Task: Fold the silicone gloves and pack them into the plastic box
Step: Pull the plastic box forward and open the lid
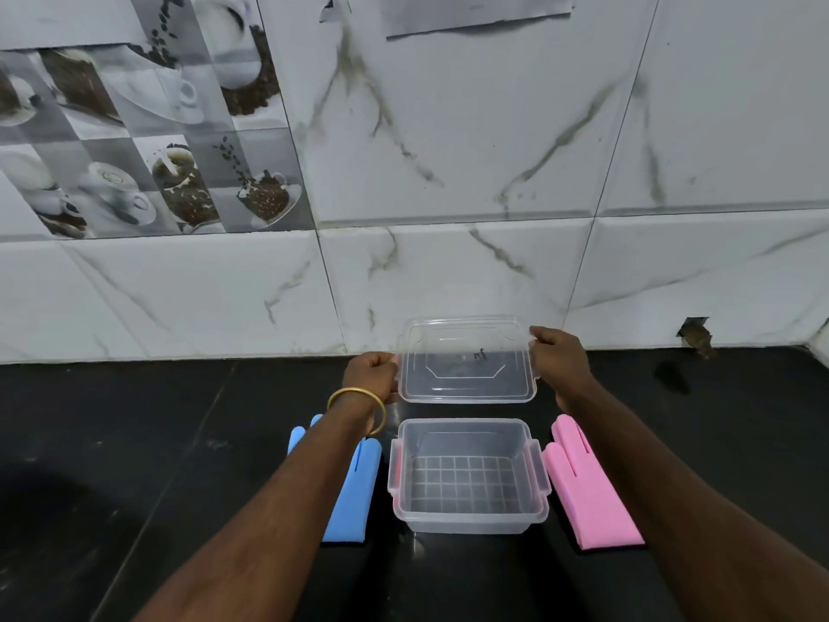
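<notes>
A clear plastic box (469,518) stands open on the black counter, with nothing inside and side latches hanging down. Its clear lid (466,365) is held in the air beyond the box, tilted toward the wall. My left hand (370,372) grips the lid's left edge and my right hand (558,354) grips its right edge. A blue silicone glove (350,491) lies flat left of the box, partly under my left forearm. A pink silicone glove (587,487) lies flat right of the box, fingers pointing away from me.
The black counter (157,442) runs wide to the left and right of the gloves. A marble-tiled wall (448,172) rises just behind the lid. A small hole in the wall (695,336) sits at counter level on the right.
</notes>
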Demonstrator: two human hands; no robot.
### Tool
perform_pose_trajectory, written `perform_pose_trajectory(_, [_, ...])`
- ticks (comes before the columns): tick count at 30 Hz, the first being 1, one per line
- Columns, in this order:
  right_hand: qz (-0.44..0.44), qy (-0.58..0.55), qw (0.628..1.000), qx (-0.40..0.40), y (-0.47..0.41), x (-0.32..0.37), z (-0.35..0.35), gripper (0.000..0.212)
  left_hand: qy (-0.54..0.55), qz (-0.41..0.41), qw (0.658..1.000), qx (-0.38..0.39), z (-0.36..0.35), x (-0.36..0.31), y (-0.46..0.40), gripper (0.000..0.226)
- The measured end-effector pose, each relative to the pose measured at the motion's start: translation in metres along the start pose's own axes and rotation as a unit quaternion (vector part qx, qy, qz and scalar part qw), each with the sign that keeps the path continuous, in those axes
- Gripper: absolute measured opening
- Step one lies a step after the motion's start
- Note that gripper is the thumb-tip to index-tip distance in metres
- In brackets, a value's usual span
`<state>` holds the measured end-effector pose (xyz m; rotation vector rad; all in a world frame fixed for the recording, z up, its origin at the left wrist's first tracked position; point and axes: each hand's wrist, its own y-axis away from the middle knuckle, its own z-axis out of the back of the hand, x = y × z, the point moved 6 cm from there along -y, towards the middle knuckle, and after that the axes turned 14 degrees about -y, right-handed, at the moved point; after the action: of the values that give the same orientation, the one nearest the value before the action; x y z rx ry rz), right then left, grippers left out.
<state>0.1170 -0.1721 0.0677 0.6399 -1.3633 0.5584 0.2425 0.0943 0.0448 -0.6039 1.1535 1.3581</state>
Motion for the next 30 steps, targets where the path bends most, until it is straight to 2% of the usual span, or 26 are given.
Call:
perform_pose_trajectory(3, [0.025,0.018,0.999,-0.042,-0.013,-0.011,-0.003,0.036,0.019,0.048,0.998,0.019,-0.013,0.010,-0.020,0.025])
perform_pose_trajectory(6, [0.011,0.023,0.998,-0.059,-0.022,-0.027,-0.005,0.026,0.019,0.085,0.996,0.032,-0.022,0.022,-0.033,0.038])
perform_pose_trajectory(8, [-0.009,0.050,0.997,-0.051,-0.027,-0.043,-0.007,0.017,0.013,0.104,0.994,0.038,-0.028,0.034,-0.040,0.042])
perform_pose_trajectory(14, [-0.052,0.136,0.989,0.008,-0.028,-0.085,-0.010,0.013,0.007,0.152,0.987,0.057,-0.043,0.075,-0.049,0.042])
perform_pose_trajectory(18, [-0.073,0.159,0.984,0.026,-0.027,-0.100,-0.011,0.020,-0.016,0.159,0.985,0.062,-0.047,0.093,-0.053,0.047])
perform_pose_trajectory(26, [-0.089,0.243,0.964,0.068,-0.027,-0.108,-0.014,0.017,-0.095,0.149,0.980,0.092,-0.048,0.094,-0.052,0.044])
perform_pose_trajectory(30, [-0.070,0.327,0.939,0.075,-0.020,-0.084,-0.017,0.005,-0.103,0.124,0.982,0.100,-0.039,0.072,-0.048,0.040])
